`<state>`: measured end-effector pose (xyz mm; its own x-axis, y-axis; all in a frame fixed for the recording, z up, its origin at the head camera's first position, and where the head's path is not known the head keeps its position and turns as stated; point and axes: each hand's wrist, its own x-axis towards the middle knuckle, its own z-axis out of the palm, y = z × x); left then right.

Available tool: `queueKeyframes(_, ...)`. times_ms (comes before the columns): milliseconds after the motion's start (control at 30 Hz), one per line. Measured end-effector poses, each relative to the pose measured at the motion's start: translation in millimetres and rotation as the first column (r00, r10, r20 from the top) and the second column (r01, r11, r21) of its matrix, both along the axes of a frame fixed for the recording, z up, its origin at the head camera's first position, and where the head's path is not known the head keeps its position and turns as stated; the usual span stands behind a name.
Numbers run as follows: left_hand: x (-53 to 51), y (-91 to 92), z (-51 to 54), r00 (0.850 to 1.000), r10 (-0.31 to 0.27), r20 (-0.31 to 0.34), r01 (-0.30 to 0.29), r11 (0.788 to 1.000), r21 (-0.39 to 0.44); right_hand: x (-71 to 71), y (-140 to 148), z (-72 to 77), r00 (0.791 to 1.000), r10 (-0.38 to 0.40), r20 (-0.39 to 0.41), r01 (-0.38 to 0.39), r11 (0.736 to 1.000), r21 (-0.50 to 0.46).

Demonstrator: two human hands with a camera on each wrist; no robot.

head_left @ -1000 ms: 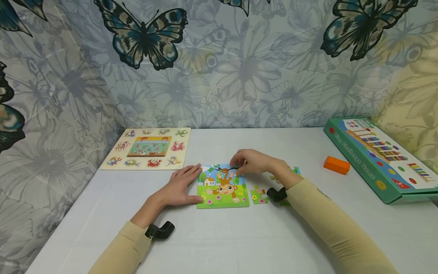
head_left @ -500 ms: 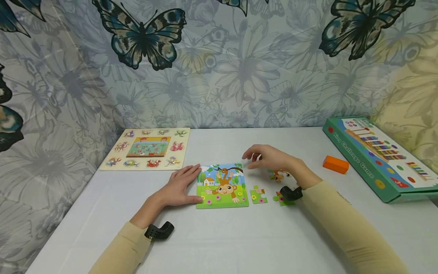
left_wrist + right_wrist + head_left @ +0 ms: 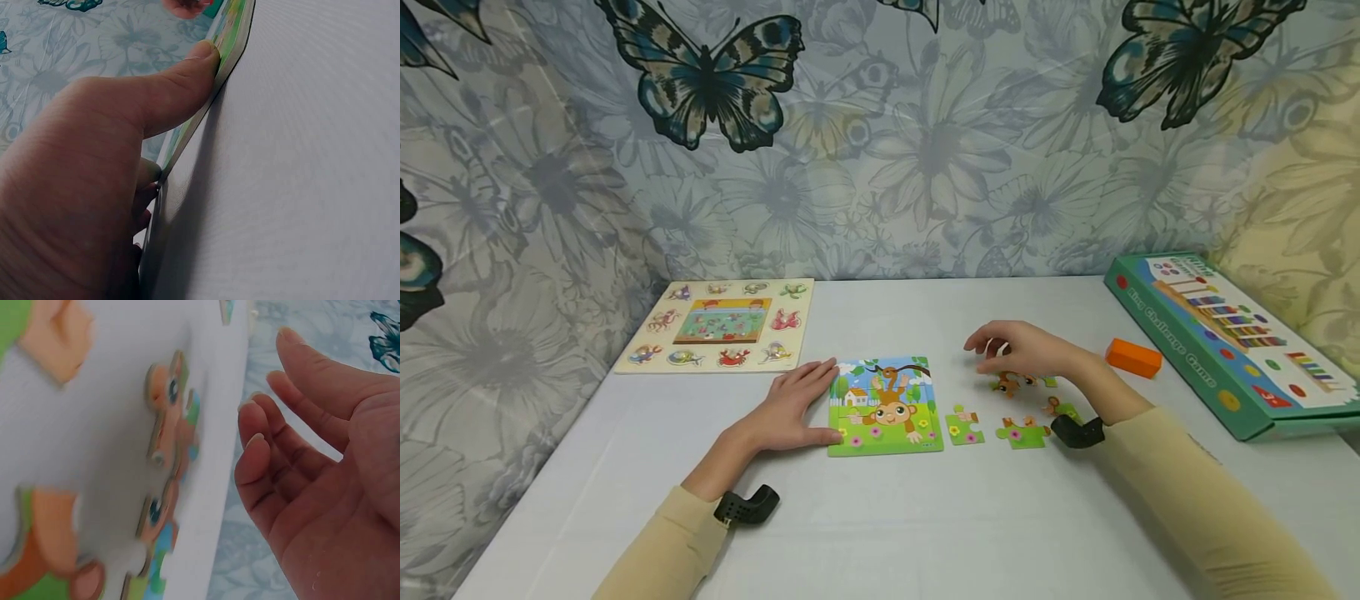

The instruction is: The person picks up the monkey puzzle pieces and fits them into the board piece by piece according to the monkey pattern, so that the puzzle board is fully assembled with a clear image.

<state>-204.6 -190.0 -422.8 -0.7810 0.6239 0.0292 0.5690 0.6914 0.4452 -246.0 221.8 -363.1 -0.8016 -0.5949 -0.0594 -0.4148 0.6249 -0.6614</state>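
Note:
A square monkey puzzle [image 3: 886,406] lies flat on the white table. My left hand [image 3: 782,414] rests along its left edge, fingers straight, the thumb on its lower left corner; in the left wrist view the thumb [image 3: 181,87] presses on the board's edge. Over loose pieces at the right, my right hand [image 3: 1026,346] hovers with loosely bent fingers and nothing held. Loose pieces lie right of the puzzle: a green one with flowers [image 3: 964,426], another green one [image 3: 1024,434], and brown ones partly hidden by the hand. The right wrist view shows pieces [image 3: 165,419] beside the empty hand [image 3: 319,462].
A cream board with sea animal pictures [image 3: 786,350] lies at the back left. An orange block [image 3: 1133,358] sits at the right, beside a green game box [image 3: 1195,358]. A patterned cloth with butterflies [image 3: 850,167] hangs behind the table.
My right hand has left the puzzle's upper right corner and moved right, over the loose pieces. More of the pieces show now. My left hand has stayed at the puzzle's left edge.

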Motion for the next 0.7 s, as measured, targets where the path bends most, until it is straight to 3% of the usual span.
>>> queueKeyframes(367,0.6,-0.3,1.1,1.000,0.004,0.003,-0.004,1.000,0.000,8.1,21,-2.8,0.999,-0.019,0.043,0.018,1.000,0.017)
queueKeyframes(700,0.9,-0.8,2.5,1.000,0.002,-0.002,-0.002,1.000,0.003,5.3,29,-8.3,0.999,-0.042,-0.001,0.042,0.996,0.078)
